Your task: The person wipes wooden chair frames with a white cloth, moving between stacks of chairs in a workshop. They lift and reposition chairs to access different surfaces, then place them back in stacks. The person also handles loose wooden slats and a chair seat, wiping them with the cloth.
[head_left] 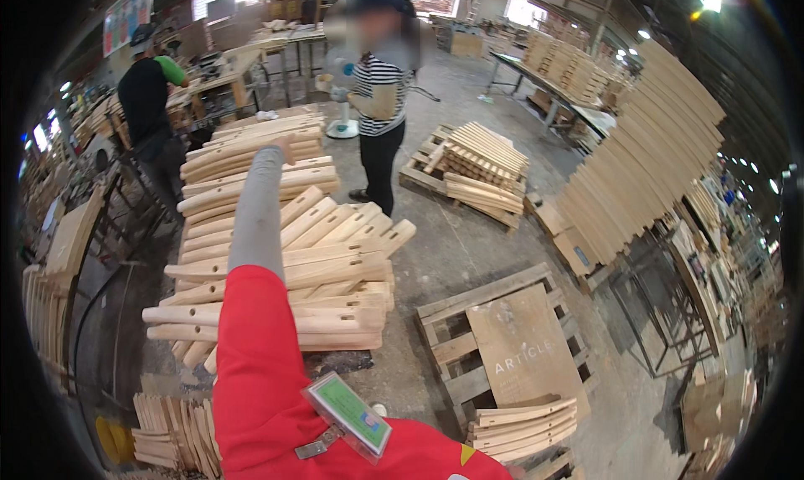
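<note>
My left arm, in a red shirt and a grey oversleeve, stretches forward over a large pile of pale curved wooden pieces (335, 266). At the pile's far part my left hand (287, 149) is at or just above the stacked pieces. Only a little of it shows past the cuff, and its fingers are mostly hidden. Whether it grips a piece cannot be made out. Several pieces have slots or holes near their ends, and those in the middle of the pile lie fanned out at a slant. My right hand is out of view.
Ahead stands a person in a striped top (385, 95); another in dark clothes (146, 103) works at the far left. On my right are a pallet with a cardboard sheet (523, 346), a small wood stack (523, 430), a slatted pallet load (481, 162) and a tall stack (641, 157).
</note>
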